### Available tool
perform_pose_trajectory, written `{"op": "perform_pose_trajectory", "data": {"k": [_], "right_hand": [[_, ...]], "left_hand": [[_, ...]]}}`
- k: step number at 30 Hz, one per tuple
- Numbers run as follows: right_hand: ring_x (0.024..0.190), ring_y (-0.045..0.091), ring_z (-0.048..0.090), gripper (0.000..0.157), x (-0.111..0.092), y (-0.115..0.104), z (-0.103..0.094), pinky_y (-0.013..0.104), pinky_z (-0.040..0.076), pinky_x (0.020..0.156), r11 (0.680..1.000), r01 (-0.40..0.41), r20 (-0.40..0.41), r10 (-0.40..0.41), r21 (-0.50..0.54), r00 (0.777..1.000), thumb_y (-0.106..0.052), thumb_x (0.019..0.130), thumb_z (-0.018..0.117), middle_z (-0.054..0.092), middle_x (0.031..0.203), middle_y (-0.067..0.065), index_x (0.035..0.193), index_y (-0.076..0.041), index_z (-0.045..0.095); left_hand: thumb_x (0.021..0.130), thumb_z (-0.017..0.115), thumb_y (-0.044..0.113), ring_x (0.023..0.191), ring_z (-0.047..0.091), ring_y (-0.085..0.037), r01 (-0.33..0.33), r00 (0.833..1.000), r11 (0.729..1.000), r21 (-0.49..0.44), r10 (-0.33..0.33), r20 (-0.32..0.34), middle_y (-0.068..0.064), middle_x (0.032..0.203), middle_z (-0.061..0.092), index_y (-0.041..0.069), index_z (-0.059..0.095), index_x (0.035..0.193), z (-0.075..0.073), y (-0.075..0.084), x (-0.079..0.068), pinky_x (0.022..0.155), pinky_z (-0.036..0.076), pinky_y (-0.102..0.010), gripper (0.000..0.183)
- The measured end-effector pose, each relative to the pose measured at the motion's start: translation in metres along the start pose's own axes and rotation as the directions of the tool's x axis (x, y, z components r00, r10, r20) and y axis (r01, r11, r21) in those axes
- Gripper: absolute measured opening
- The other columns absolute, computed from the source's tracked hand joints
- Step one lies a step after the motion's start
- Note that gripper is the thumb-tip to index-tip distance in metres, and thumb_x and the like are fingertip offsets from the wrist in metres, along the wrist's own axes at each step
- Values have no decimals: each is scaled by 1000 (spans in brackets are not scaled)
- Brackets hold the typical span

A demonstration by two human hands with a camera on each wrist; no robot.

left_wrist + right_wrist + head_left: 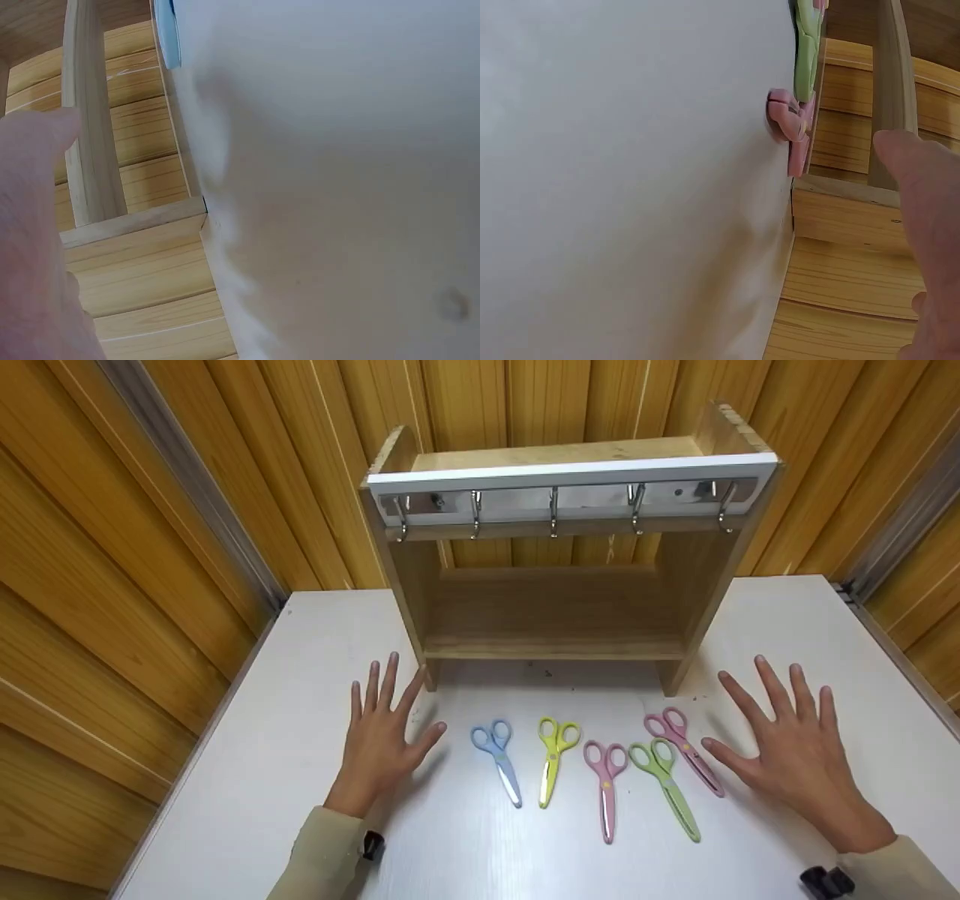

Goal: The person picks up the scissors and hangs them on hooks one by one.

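Note:
Several child-size scissors lie in a loose row on the white table: a blue pair (501, 761), a yellow pair (552, 761), a pink pair (606, 787), a green pair (669, 787) and a second pink pair (686, 750). Their handles point toward the rack. My left hand (382, 750) is spread with straight fingers left of the blue scissors and holds nothing. On the other side my right hand (799, 757), fingers also spread, is close to the second pink pair, apart from it. In the right wrist view, part of the green scissors (806, 52) shows at the top.
Behind the scissors stands a wooden rack (555, 652) with a lower shelf. A white rail (517, 496) across its upper front bears several metal hooks (553, 514). Wood-panelled walls (150, 547) enclose the white table (247, 750) at the back and sides.

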State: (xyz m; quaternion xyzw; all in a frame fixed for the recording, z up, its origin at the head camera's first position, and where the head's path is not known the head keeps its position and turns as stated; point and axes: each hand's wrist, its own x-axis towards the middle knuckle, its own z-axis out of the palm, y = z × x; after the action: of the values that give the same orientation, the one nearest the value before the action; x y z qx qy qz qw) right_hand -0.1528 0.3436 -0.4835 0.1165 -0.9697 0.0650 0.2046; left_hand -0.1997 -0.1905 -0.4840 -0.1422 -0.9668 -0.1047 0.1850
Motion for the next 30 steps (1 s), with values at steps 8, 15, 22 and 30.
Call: {"op": "perform_pose_trajectory", "data": {"k": [8, 15, 22, 30], "right_hand": [[142, 57, 27, 107, 4, -5, -2, 75, 18, 114, 995, 19, 71, -26, 100, 997, -50, 83, 80, 26, 163, 25, 166, -27, 17], [132, 57, 39, 110, 8, -12, -5, 76, 35, 102, 985, 20, 172, -50, 171, 984, -48, 83, 84, 35, 156, 29, 166, -20, 17], [126, 55, 46, 104, 10, -17, -9, 73, 47, 94, 985, -32, 303, -22, 172, 953, -46, 86, 82, 41, 150, 31, 164, -14, 22], [110, 47, 57, 91, 12, -21, -8, 64, 56, 82, 984, -44, 350, -20, 175, 936, -44, 87, 81, 52, 132, 32, 156, -4, 37]], "left_hand": [[93, 64, 60, 156, 12, -41, -14, 995, 997, -73, 7, -97, -11, 173, 8, 28, 27, 164, -3, 5, 17, 120, 25, -65, 87], [93, 73, 48, 156, 13, -40, 13, 986, 966, -256, -56, -159, -10, 173, -2, 26, 9, 167, 0, 10, 36, 102, 52, -52, 100], [97, 71, 39, 157, 16, -27, 36, 972, 888, -458, -138, -192, -3, 173, -3, 19, -1, 166, 2, 12, 53, 120, 33, -49, 103], [98, 72, 27, 149, 37, -34, 138, 958, 682, -719, -275, -77, -1, 172, 13, 37, -6, 165, -2, 17, 69, 114, 41, -52, 103]]}}
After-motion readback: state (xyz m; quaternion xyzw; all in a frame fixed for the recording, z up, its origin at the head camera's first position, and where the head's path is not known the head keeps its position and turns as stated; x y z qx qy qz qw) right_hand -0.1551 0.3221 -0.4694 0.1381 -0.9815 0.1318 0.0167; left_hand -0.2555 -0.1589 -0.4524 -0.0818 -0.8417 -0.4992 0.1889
